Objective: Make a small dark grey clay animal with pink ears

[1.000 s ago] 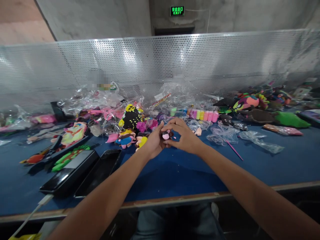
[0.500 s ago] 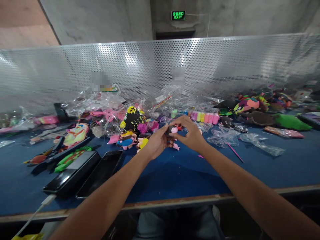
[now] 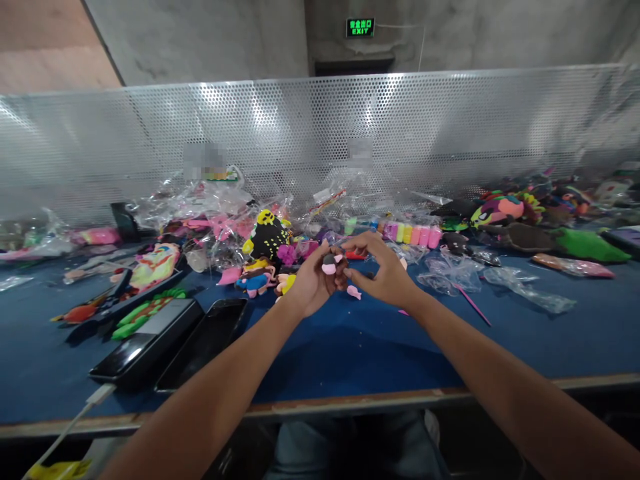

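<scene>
A small black and pink clay figure [image 3: 330,265] rests in my left hand [image 3: 310,288], held by its curled fingers. Close on its right, my right hand [image 3: 381,270] has thumb and forefinger apart, with nothing visible between them. A pale pink clay piece [image 3: 354,292] lies on the blue table just below the hands. Left of my left hand stand a blue and yellow clay figure [image 3: 255,281] and a black figure with yellow spots [image 3: 269,237]. Behind my right hand is a row of coloured clay tubs [image 3: 413,233].
A power bank [image 3: 145,347] with a white cable and a black phone [image 3: 203,343] lie at the front left. Clear plastic bags [image 3: 185,203] pile along the perforated metal screen [image 3: 290,133]. A pink stick [image 3: 473,305] and plastic wrapping [image 3: 530,288] lie on the right.
My right hand's fingers have come away from the clay figure and spread apart. The figure now sits further left, in my left hand, showing its pink face. The view has shifted slightly.
</scene>
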### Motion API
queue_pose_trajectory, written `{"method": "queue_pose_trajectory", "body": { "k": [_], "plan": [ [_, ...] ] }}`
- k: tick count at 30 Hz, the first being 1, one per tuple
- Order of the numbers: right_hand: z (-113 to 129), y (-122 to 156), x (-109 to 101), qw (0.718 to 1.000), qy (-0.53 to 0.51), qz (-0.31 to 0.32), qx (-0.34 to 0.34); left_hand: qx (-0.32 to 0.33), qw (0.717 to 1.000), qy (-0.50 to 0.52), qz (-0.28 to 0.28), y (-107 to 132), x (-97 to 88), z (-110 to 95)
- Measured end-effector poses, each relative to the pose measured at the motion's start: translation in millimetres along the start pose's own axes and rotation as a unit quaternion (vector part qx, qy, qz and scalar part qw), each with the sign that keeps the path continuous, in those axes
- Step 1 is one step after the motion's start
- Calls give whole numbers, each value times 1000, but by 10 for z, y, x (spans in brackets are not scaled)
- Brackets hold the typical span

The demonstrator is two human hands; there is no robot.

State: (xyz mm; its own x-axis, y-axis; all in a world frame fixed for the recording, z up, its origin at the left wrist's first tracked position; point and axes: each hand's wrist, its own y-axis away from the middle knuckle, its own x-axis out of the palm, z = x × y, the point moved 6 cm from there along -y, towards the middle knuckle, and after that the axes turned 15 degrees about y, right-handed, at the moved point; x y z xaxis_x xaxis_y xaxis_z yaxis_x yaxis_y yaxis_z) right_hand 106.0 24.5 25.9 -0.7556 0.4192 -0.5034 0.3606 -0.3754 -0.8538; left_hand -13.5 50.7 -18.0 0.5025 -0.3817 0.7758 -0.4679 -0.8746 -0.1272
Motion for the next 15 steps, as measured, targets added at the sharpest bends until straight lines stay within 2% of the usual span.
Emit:
{"method": "queue_pose_trajectory", "body": {
  "k": [3,8,15],
  "plan": [
    [-2,1,18,1000,-26,-6,11,2,1000,2,-25,-7,-31,26],
    [-50,-14,32,996,-72,-5,54,5,999,-30,-15,4,29,51],
    [-74,-22,65,992,-86,21,87,17,996,-74,-44,11,23,53]
  ]
}}
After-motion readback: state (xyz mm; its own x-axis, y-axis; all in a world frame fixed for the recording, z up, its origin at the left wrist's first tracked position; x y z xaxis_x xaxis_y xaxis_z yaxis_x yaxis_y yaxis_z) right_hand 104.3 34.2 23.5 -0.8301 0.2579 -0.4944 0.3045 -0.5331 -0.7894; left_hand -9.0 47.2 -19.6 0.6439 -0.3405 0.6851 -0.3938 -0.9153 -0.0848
